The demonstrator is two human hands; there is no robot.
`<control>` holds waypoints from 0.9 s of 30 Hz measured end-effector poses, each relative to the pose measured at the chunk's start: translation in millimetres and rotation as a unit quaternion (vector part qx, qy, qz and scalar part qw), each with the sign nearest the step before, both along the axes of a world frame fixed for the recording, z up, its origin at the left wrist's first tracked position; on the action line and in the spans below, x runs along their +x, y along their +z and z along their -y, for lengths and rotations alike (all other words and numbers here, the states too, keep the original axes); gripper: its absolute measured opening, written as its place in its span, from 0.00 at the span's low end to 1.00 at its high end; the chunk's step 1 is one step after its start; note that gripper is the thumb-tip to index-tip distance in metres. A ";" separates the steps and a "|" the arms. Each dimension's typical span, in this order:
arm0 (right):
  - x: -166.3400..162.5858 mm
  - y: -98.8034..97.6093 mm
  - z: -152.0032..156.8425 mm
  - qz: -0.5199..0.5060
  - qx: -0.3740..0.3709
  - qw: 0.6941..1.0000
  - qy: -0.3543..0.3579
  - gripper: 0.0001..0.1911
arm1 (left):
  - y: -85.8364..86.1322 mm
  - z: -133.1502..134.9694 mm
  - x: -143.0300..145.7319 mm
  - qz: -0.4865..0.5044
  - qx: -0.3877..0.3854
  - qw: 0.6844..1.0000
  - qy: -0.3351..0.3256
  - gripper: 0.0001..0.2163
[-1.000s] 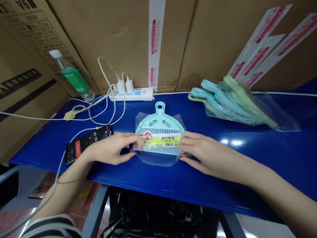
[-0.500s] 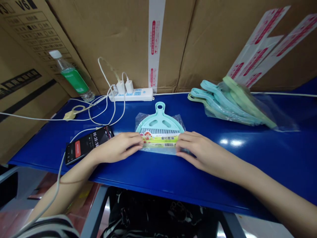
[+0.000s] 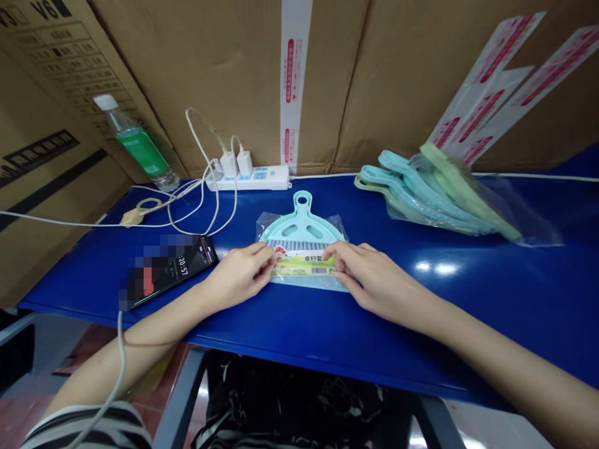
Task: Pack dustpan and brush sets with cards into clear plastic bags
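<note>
Together, left hand (image 3: 239, 272) and right hand (image 3: 370, 278) press spread fingers on the clear bag (image 3: 262, 223) — mint dustpan (image 3: 302, 226) inside.

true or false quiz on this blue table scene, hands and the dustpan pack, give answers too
1. The left hand and the right hand both touch the bagged dustpan set. True.
2. The set's handle loop points toward the person. False: it points away, toward the power strip.
3. A phone lies on the blue table, left of the left hand. True.
4. A bottle stands upright mid-table. False: the water bottle leans on cardboard at the far left.
5. More bagged dustpans lie at the back right. True.
</note>
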State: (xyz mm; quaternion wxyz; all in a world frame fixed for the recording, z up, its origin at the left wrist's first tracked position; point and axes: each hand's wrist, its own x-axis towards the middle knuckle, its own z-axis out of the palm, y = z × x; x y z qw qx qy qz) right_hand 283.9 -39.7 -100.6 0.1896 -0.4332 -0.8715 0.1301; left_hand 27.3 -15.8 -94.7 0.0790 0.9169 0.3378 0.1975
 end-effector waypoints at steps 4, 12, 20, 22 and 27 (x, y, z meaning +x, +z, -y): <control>1.0 -5.7 -1.3 0.012 0.024 1.000 -0.001 0.14 | -2.9 0.3 0.6 0.003 0.016 1.000 0.015 0.07; 0.0 -7.0 -1.5 -0.009 -0.005 1.000 0.000 0.18 | 0.5 -6.5 -3.5 -0.089 0.157 0.983 -0.018 0.11; -0.9 -4.4 0.2 0.003 0.061 0.997 -0.041 0.23 | 1.6 -6.1 0.0 -0.157 0.131 0.976 -0.078 0.21; -3.5 -3.8 2.6 0.038 0.113 0.992 -0.035 0.24 | 2.5 -6.1 1.2 -0.174 0.130 0.973 -0.077 0.21; -10.3 -4.6 5.3 0.106 0.201 0.974 0.019 0.28 | 2.3 -7.1 2.6 -0.197 0.144 0.966 -0.081 0.22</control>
